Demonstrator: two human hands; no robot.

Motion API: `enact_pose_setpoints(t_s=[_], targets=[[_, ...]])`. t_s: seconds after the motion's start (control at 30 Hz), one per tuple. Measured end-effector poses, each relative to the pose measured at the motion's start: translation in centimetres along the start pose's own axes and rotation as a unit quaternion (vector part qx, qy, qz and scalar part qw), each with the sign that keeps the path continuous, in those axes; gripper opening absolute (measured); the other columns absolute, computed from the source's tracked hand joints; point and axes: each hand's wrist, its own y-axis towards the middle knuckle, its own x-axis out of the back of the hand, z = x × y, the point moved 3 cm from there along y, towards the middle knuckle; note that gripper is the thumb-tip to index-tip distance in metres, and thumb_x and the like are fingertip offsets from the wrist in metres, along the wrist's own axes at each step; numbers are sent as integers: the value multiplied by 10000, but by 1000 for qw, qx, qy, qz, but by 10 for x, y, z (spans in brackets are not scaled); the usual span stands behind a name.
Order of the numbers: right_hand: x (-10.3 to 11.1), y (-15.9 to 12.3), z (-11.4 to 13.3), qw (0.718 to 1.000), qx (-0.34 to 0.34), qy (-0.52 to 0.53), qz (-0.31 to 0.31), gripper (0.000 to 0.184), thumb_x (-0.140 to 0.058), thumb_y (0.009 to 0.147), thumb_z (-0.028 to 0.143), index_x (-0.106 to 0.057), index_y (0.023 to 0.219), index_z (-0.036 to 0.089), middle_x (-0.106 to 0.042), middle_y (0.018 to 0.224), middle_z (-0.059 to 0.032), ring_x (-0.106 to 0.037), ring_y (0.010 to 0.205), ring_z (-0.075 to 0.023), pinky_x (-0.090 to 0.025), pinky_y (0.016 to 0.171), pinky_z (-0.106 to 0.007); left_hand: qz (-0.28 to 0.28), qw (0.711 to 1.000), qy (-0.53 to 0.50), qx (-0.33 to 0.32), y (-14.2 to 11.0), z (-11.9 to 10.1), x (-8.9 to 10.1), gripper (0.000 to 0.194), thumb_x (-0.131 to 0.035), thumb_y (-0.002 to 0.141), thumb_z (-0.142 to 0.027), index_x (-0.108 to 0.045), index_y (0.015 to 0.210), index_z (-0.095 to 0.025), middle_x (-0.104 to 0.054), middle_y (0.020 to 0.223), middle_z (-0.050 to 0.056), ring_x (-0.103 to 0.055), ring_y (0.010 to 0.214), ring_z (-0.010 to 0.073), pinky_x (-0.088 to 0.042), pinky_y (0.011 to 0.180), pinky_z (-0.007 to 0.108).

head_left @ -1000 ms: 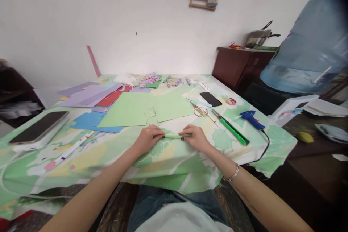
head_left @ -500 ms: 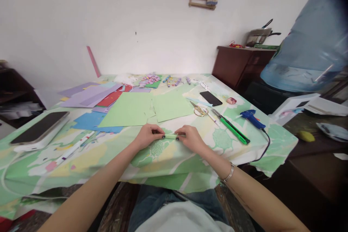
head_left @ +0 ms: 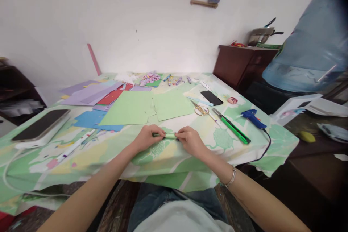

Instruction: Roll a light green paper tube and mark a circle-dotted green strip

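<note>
A thin roll of light green paper (head_left: pixel 168 136) lies across the near part of the table, pinched at both ends. My left hand (head_left: pixel 148 137) is closed on its left end and my right hand (head_left: pixel 190 140) is closed on its right end. Both hands rest on the green patterned tablecloth (head_left: pixel 108 152), only a short gap apart. Two light green paper sheets (head_left: pixel 130 108) lie flat just beyond my hands.
Gold scissors (head_left: pixel 200 110), a green utility knife (head_left: pixel 233 128) and a blue glue gun (head_left: pixel 252 119) with its cord lie to the right. A black phone (head_left: pixel 211 98) sits further back, another phone (head_left: pixel 40 125) at far left. Purple, red and blue sheets (head_left: pixel 95 96) lie at back left.
My hands have drawn closer together along the green roll, so less of it shows between them. The view has shifted slightly.
</note>
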Motion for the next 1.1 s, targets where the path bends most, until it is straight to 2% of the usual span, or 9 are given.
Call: enact_pose_setpoints(t_s=[0.17, 0.27, 0.37, 0.47, 0.57, 0.7, 0.87, 1.0, 1.1], targets=[[2, -2, 5, 998, -37, 36, -31, 202, -586, 730, 20, -704, 738, 184, -657, 768, -45, -561, 761, -169, -432, 705, -281, 1, 999, -38, 17, -1, -4, 1, 21, -680, 677, -194, -699, 674, -187, -694, 772, 47, -645, 743, 169, -507, 711, 300], [2, -4, 9, 997, -38, 43, -54, 217, -572, 719, -5, -676, 671, 180, -643, 746, -39, -547, 761, -166, -423, 692, -278, -1, 999, -33, 3, -3, -7, 0, 43, -668, 676, -160, -696, 656, -187, -686, 742, 40, -639, 722, 163, -503, 689, 287], [1, -8, 11, 996, -24, 47, -68, 221, -557, 732, 6, -667, 670, 188, -637, 744, -37, -534, 761, -166, -423, 697, -282, -7, 999, 16, -31, -6, -9, -1, 76, -637, 706, -137, -687, 683, -189, -675, 729, 30, -621, 716, 154, -490, 682, 278], [1, -10, 13, 997, -6, 41, -69, 224, -537, 745, 13, -660, 676, 188, -631, 737, -41, -525, 765, -170, -422, 705, -286, -9, 991, 102, -87, -10, -11, -3, 160, -590, 765, -136, -687, 870, -208, -660, 765, 25, -594, 736, 147, -471, 689, 273], [4, -10, 15, 998, -4, 19, -54, 213, -532, 748, 19, -667, 758, 183, -628, 744, -42, -527, 776, -175, -420, 718, -287, 0, 973, 166, -159, -13, -14, -6, 249, -496, 843, -141, -655, 1021, -212, -631, 799, 45, -563, 760, 147, -455, 688, 267], [6, -4, 12, 1000, -16, -14, -9, 268, -572, 736, 58, -680, 947, 185, -637, 809, -57, -551, 803, -186, -425, 737, -290, 29, 947, 242, -208, -13, -17, -9, 285, -401, 884, -138, -649, 1018, -180, -601, 792, 71, -525, 755, 163, -437, 673, 279], [7, 5, 8, 999, -25, 0, 36, 160, -625, 704, 106, -719, 801, 194, -668, 793, -49, -597, 735, -162, -432, 705, -256, 13, 926, 300, -227, -8, -19, -10, 296, -402, 838, -106, -670, 937, -184, -601, 740, 70, -523, 713, 173, -432, 657, 302], [7, 7, 12, 999, -13, -7, 48, 161, -604, 695, 84, -707, 735, 201, -694, 781, -41, -614, 752, -171, -427, 708, -254, -2, 923, 305, -235, -9, -21, -12, 275, -427, 813, -101, -679, 886, -181, -601, 703, 67, -530, 681, 176, -435, 626, 303], [7, 6, 14, 998, -12, -28, 53, 164, -592, 698, 87, -700, 709, 210, -700, 753, -41, -614, 743, -181, -419, 692, -260, -3, 929, 288, -232, -10, -20, -13, 258, -442, 820, -109, -671, 916, -181, -625, 754, 75, -552, 723, 182, -455, 657, 314]])
